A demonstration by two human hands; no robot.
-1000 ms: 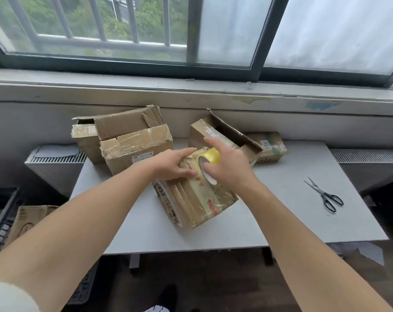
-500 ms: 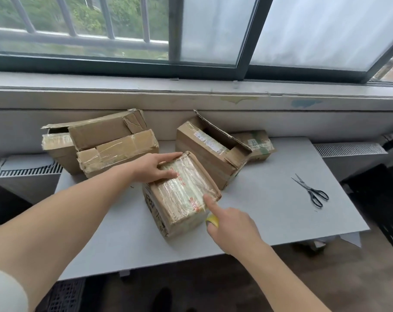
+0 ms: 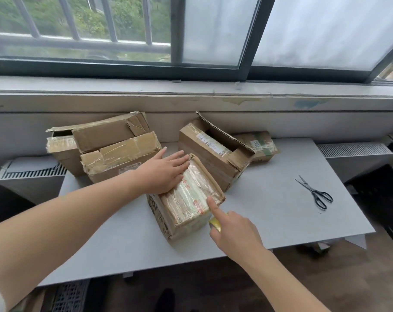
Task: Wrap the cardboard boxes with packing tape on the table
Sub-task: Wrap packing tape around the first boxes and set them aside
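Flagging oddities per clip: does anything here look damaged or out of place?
Yes. The box behind the taped box has a torn flap standing open, and the stacked boxes at the left look crushed, with wrinkled tape. The scissors lie open.

1. The tabletop (image 3: 269, 221) is a flat, pale grey board set under the window, with its far edge close to the wall.
2. A tape-wrapped box (image 3: 186, 199) sits near the middle, turned at an angle to the near edge.
3. Just beyond it, to the right, stands an open box (image 3: 213, 154) with one flap raised.
4. A small flat box (image 3: 260, 146) lies at the far edge, touching the open box's right side.
5. On the far left, a taped box (image 3: 119, 158) lies in front of a larger open carton (image 3: 101, 134).
6. Black-handled scissors (image 3: 314, 192) lie on the right, well apart from the boxes.
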